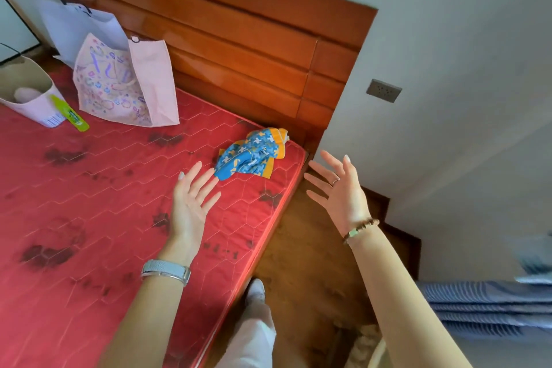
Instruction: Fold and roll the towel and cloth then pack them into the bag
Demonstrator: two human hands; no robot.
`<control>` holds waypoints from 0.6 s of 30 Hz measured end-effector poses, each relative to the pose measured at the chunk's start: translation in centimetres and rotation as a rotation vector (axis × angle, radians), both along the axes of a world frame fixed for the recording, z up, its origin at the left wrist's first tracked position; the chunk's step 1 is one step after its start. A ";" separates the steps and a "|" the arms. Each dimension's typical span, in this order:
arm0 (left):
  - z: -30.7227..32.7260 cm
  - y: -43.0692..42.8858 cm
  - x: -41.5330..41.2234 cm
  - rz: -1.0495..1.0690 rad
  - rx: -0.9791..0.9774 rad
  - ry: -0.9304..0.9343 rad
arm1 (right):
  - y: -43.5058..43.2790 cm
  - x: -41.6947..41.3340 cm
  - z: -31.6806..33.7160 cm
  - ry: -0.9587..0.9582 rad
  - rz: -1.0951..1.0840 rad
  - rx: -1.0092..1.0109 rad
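No legible writing; the pink patterned bag point(119, 89) carries large pale letters that cannot be read. It stands against the wooden headboard point(239, 48). A smaller pink bag point(33, 104), open, holds something pale. The crumpled blue-and-orange cloth point(251, 154) lies on the red mattress point(89, 203) near its corner. Left hand point(191, 200) and right hand point(340, 188) are spread, holding nothing.

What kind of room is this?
Most likely a bedroom: a red mattress lies against a wooden headboard, with a wall socket beside it and a crumpled blue cloth on the bed.
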State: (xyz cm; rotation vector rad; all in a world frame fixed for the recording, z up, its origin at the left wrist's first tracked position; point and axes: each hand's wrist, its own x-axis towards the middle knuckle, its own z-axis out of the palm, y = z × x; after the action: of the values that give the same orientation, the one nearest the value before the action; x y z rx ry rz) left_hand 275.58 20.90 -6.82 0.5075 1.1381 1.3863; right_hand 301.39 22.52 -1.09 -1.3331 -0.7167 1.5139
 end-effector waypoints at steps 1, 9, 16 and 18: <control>-0.2 1.2 -0.3 0.006 -0.014 0.002 | 1.5 -0.3 -0.1 0.001 0.011 -0.008; -3.1 9.4 -2.8 0.018 -0.138 0.040 | 11.7 -2.9 -2.1 0.012 0.046 -0.086; -8.4 14.3 -4.5 0.035 -0.331 0.067 | 18.1 -4.3 -6.1 -0.039 0.078 -0.188; -9.9 15.7 -4.9 0.056 -0.388 0.069 | 20.2 -4.6 -7.8 -0.048 0.090 -0.213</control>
State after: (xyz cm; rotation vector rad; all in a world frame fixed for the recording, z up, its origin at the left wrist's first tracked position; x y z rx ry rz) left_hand 270.69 36.63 -16.75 0.2471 1.4458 1.1623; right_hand 296.78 42.70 -8.89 -1.5177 -0.6674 1.6722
